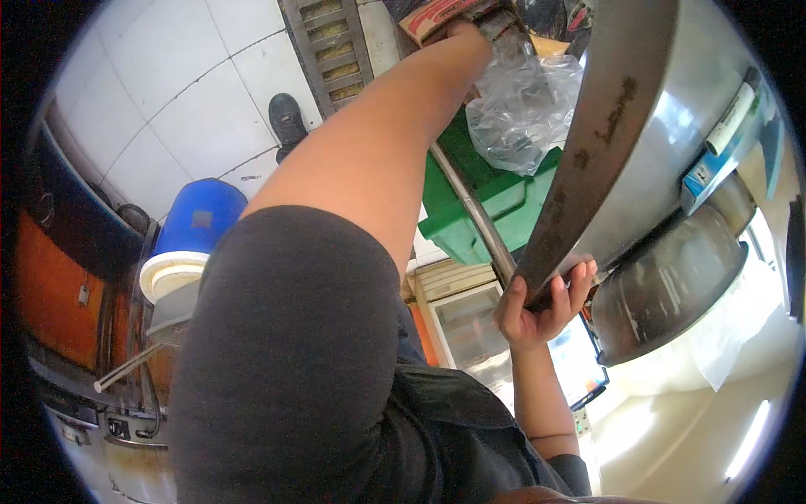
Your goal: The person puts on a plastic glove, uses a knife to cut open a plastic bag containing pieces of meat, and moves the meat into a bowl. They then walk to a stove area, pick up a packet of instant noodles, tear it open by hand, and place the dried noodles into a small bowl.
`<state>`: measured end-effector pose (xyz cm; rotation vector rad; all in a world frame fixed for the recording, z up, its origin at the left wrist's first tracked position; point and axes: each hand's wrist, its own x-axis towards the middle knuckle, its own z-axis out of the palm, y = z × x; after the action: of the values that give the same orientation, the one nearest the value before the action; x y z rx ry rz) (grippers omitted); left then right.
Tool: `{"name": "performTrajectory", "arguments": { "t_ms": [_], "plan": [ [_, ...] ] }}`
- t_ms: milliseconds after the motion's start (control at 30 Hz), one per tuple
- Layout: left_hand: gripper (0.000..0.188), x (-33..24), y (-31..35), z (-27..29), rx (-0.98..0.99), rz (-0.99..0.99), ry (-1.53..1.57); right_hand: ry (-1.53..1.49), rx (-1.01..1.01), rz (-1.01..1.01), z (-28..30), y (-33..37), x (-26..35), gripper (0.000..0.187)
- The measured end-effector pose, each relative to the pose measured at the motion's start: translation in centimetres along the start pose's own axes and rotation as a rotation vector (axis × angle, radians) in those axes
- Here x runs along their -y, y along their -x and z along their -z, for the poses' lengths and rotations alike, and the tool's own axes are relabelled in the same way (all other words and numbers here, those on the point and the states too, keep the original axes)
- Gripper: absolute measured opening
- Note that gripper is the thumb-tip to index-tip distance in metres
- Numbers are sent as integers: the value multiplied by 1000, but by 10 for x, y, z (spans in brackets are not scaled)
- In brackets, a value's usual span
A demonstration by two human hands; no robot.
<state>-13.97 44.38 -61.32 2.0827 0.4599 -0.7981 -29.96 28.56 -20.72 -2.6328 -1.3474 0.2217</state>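
Observation:
My left arm stretches toward the top, where my left hand (464,32) reaches in beside a red-and-tan cardboard box (432,18). Its fingers are hidden among dark items, so what they touch cannot be made out. Crumpled clear plastic bags (527,109) lie just right of the left wrist, over a green plastic crate (495,214). With fingers bent, my right hand (546,311) grips the edge of a stainless steel table (621,109). A metal table leg (474,206) runs from near that hand toward the crate.
A blue drum (201,214) with a white rim stands at left on white floor tiles, near a dark shoe (288,119). A drain grate (332,46) lies beyond. A marker (732,118) and a large metal pot (672,286) are at right. Stove equipment (126,437) is lower left.

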Motion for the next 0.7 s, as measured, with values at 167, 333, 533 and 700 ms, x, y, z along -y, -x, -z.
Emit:
{"name": "performTrajectory", "arguments": {
  "t_ms": [167, 333, 533, 700],
  "plan": [
    [45, 5, -4, -7, 16, 6, -41, -21, -53, -63, -4, 5, 0, 59],
    [40, 15, 6, 0, 3, -72, -136, -59, -61, -55, -5, 0, 0, 57],
    [37, -32, 160, 116, -180, -187, -473, -78, -97, -103, -8, 2, 2, 54],
    [56, 13, 221, 169, -561, -228, 62, -78, -113, -89, -10, -6, 6, 51]
  ]
}}
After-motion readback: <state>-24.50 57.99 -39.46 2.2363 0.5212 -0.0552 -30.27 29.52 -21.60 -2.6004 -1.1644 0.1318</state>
